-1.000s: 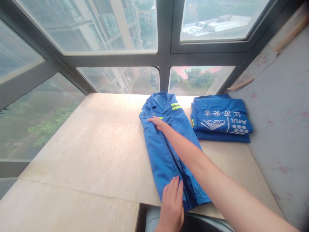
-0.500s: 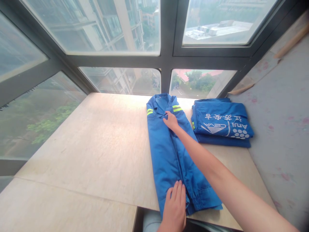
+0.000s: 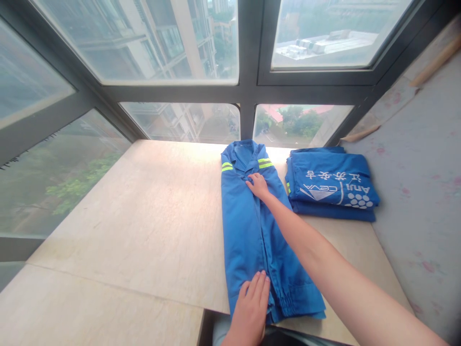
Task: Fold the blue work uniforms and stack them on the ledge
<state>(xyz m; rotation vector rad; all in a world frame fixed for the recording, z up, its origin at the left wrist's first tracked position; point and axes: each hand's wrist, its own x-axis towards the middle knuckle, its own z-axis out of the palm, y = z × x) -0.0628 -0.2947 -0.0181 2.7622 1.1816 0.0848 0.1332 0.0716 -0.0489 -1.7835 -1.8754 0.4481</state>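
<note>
Blue cloth in the head view: a jacket with yellow-green shoulder stripes (image 3: pixel 243 230) lies lengthwise on the pale wood-like tabletop (image 3: pixel 144 216), beside folded blue printed garments (image 3: pixel 331 166). The left hand (image 3: pixel 252 302) rests flat-fingered on its lower front; the right hand (image 3: pixel 258 186) bends its fingers at the upper front, though whether they pinch cloth I cannot tell. Uneven pulling between them could skew or crease the front opening.

Home, by appearance: enclosed balcony or bay-window nook, upper storey. Grey window frame (image 3: pixel 248 92) beyond the right grip (image 3: pixel 257 186); through its panes (image 3: pixel 317 24), apartment block (image 3: pixel 169 43) and, lower down, trees (image 3: pixel 304 121). Floral wallpaper (image 3: pixel 425 206), curling along one edge, to the grip's right. Pale wood-look worktop (image 3: pixel 154 216), spreading from the grip's left up to the frame.
</note>
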